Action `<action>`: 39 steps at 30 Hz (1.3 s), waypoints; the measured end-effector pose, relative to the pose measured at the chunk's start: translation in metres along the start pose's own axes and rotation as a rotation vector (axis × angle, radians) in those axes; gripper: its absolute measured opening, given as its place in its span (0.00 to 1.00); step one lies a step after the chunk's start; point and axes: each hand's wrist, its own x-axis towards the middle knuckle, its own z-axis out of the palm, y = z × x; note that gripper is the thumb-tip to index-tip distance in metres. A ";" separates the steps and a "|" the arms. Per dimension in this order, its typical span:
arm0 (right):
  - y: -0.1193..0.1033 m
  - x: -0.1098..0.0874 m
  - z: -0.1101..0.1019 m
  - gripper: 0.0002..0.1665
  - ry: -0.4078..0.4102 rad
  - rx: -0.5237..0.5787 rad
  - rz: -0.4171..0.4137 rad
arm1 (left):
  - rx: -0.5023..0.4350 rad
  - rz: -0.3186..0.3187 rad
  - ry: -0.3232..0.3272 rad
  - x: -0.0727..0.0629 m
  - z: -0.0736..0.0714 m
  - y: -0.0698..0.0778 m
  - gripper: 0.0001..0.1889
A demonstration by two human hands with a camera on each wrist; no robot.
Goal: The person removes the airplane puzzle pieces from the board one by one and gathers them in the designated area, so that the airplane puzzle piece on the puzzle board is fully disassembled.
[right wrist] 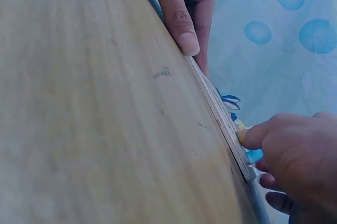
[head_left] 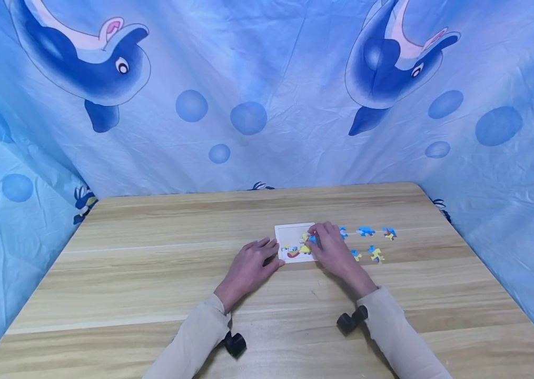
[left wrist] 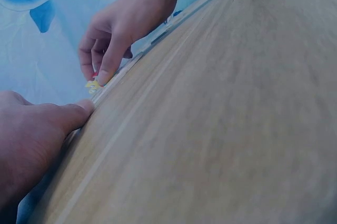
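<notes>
A small white-framed puzzle board [head_left: 290, 226] lies on the wooden table, with yellow and red cartoon parts [head_left: 293, 251] along its lower portion. My left hand [head_left: 253, 263] rests at the board's left side, fingertips along that edge and thumb at the near corner. Over the board's right part, my right hand [head_left: 335, 252] pinches a blue-and-yellow puzzle piece [head_left: 312, 239] between thumb and fingers. Blue [right wrist: 255, 155] shows under that hand in the right wrist view. The board's right end is hidden beneath it.
Right of the board, several loose puzzle pieces lie apart, among them a blue one [head_left: 366, 231], a red-and-blue one [head_left: 389, 233] and a yellow-and-blue one [head_left: 377, 254]. A blue dolphin-print curtain [head_left: 276, 152] hangs behind and beside the table [head_left: 153, 273].
</notes>
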 end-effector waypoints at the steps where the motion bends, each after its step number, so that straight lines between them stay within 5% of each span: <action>1: 0.000 0.000 0.000 0.16 0.000 -0.005 -0.004 | 0.002 0.000 0.000 0.000 0.000 0.000 0.25; 13: 0.006 -0.003 -0.001 0.18 -0.014 -0.015 -0.136 | 0.004 0.001 0.012 -0.001 -0.001 0.001 0.26; 26: 0.011 -0.006 0.000 0.23 -0.002 -0.194 -0.287 | -0.005 -0.004 0.011 -0.001 0.000 0.001 0.26; 31: 0.013 -0.008 0.000 0.24 -0.014 -0.159 -0.242 | -0.003 -0.007 0.006 -0.001 0.000 0.001 0.25; 39: 0.011 -0.008 0.000 0.23 -0.001 0.102 -0.085 | -0.022 -0.004 0.008 -0.001 0.000 0.001 0.26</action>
